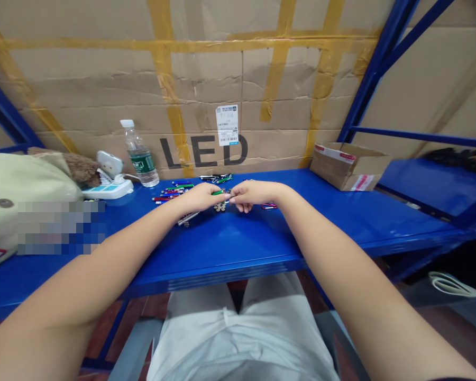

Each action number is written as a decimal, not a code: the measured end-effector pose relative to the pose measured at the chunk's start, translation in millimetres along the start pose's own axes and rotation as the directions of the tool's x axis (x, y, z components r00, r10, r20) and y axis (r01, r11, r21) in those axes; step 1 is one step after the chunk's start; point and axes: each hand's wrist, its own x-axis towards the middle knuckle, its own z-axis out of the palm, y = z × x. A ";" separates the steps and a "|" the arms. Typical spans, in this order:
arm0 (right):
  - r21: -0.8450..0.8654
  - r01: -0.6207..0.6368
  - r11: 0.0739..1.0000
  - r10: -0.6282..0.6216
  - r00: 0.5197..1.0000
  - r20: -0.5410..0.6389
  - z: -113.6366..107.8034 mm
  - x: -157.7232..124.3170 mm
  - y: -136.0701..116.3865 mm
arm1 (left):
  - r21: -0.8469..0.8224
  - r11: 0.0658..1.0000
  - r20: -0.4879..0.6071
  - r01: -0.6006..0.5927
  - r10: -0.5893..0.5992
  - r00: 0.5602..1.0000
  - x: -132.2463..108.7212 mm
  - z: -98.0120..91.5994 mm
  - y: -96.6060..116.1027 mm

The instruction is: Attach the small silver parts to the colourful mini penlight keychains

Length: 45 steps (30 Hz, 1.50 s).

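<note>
Together, left hand (201,197), right hand (254,193), arms outstretched, pinching green pen (219,192)

Against taped cardboard (103,106) marked LED, on a blue shelf (241,248): capped water bottle (140,156) beside white power strip (109,189), cream bag (19,185) far left, open carton (347,166) at right.

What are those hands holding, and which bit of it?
A small green pen-shaped stick: the left hand pinches its green end and the right hand its other end, just above the blue metal shelf.
</note>
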 end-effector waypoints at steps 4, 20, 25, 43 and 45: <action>-0.116 -0.011 0.993 0.008 1.000 -0.026 4.8 2.1 -3.2 | 0.049 0.997 -0.046 0.063 -0.061 0.997 -1.0 -0.7 4.2; -0.486 0.015 0.874 -0.188 0.933 -0.308 23.4 8.8 -27.8 | -0.236 0.959 -0.122 0.154 -0.187 0.975 5.3 -2.2 -8.3; -0.492 -0.090 0.866 -0.129 0.910 -0.394 25.5 13.3 -28.7 | -0.177 0.977 -0.156 0.117 -0.145 0.977 3.5 -7.9 -2.5; -0.388 -0.260 0.884 0.011 0.842 -0.540 20.3 20.5 -16.6 | 0.050 0.986 -0.157 -0.160 0.166 0.973 -0.6 -15.2 -9.3; -0.372 -0.254 0.893 0.019 0.846 -0.532 18.0 20.4 -13.3 | 0.065 0.987 -0.183 -0.147 0.156 0.971 2.6 -16.1 -12.6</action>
